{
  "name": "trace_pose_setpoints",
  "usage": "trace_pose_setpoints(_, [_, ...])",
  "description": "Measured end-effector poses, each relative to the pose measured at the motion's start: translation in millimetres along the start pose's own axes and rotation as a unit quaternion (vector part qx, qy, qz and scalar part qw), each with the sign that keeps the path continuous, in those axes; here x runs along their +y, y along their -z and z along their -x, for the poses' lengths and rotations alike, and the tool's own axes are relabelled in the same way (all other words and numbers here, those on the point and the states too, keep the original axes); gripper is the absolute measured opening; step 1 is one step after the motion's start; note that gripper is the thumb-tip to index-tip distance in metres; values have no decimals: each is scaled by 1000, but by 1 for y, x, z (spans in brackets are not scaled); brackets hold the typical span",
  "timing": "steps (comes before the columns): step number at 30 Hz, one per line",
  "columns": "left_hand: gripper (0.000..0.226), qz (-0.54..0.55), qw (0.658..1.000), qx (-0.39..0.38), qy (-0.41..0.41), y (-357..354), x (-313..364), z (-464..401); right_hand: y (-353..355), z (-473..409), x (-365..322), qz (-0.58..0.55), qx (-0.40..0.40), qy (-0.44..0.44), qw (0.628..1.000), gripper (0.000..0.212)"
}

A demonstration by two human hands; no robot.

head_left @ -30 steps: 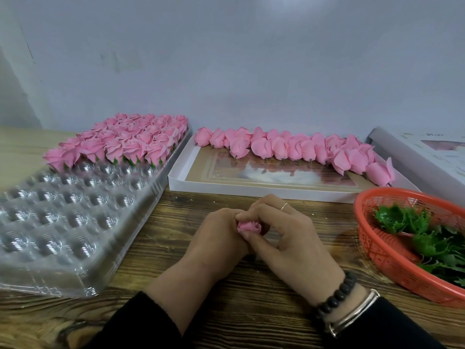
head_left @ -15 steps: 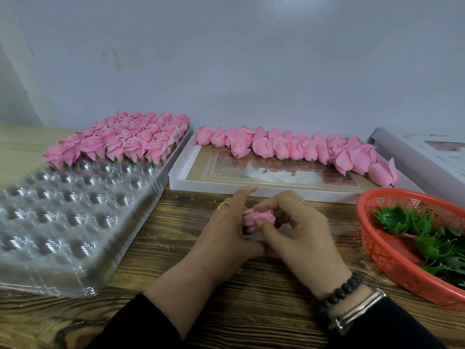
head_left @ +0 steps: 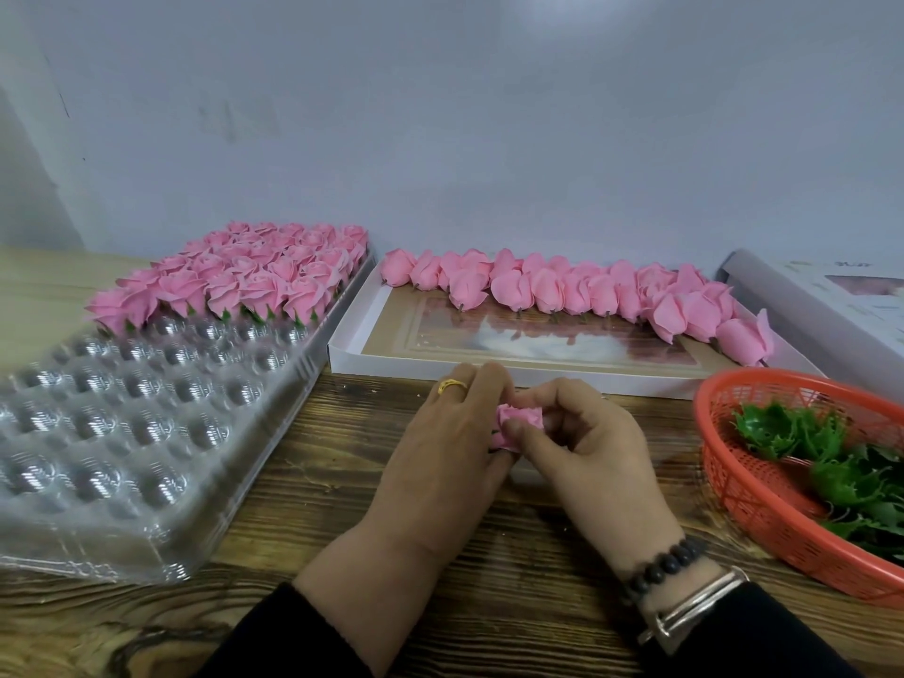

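A small pink rose head point(head_left: 522, 417) sits between both hands over the wooden table, near the white box's front edge. My left hand point(head_left: 440, 457) cups it from the left, fingers curled over its top. My right hand point(head_left: 587, 452) pinches it from the right with thumb and fingers. Most of the flower is hidden by the fingers. A clear plastic tray point(head_left: 122, 433) with round cells lies at the left; finished pink roses point(head_left: 244, 281) with green bases fill its far rows.
A shallow white box point(head_left: 538, 379) straight ahead holds a row of pink rose heads point(head_left: 562, 291) along its far side. An orange mesh basket point(head_left: 763, 506) of green leaf calyxes point(head_left: 831, 462) stands at the right. Another white box point(head_left: 831, 296) lies far right. A wall stands close behind.
Both hands have moved away from me toward the white box with the rose. The left fingers have come over the flower's top, and the flower shows more between the hands.
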State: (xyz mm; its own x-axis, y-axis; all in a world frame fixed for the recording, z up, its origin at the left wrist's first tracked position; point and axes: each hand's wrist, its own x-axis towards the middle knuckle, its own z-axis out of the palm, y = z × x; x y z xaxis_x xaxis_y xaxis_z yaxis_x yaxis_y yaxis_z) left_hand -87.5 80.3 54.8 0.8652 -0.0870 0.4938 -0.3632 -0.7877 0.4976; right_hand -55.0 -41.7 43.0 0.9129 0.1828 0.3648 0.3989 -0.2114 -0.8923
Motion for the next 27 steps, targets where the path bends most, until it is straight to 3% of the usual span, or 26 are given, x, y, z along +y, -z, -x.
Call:
trace_pose_setpoints(17, [30,-14,1000,11,-18,0,-3,-2,-4,-4,-3,-93,-13,-18,995,23])
trace_pose_setpoints(27, [25,57,998,27,16,-2,-8,-2,-4,-3,-2,-100,-32,8,994,22])
